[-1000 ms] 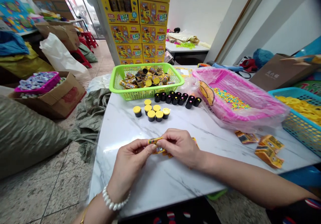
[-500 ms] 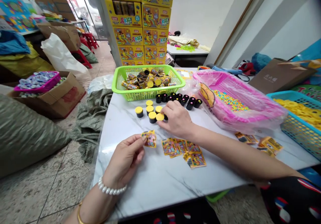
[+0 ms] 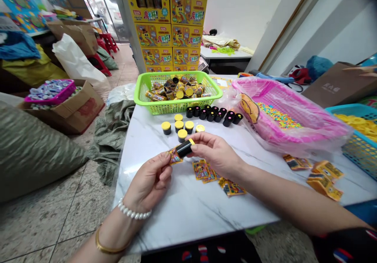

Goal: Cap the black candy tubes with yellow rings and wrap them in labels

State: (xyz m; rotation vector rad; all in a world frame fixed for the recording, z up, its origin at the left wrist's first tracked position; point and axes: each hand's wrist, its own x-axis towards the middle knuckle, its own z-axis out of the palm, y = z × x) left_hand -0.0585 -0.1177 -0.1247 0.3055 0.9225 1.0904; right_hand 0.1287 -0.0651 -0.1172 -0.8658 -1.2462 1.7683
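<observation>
My right hand (image 3: 216, 153) pinches a small black tube with a yellow cap (image 3: 185, 148), held on its side above the marble table (image 3: 182, 204). My left hand (image 3: 153, 178) pinches a small colourful label (image 3: 174, 157) right against the tube's black end. Several more labels (image 3: 215, 176) lie loose on the table under my right wrist. Behind my hands stand several yellow-capped tubes (image 3: 180, 126), and further back a row of open black tubes (image 3: 213, 114).
A green basket (image 3: 176, 106) of labelled tubes sits at the table's far edge. A pink basket (image 3: 294, 131) in a plastic bag holds coloured candy, a blue basket (image 3: 357, 141) holds yellow caps. Label bundles (image 3: 322, 176) lie at right. Yellow cartons (image 3: 171, 23) are stacked behind.
My right hand let go of the label, reached to the yellow-capped tubes, picked one and brought it back to the label in my left hand.
</observation>
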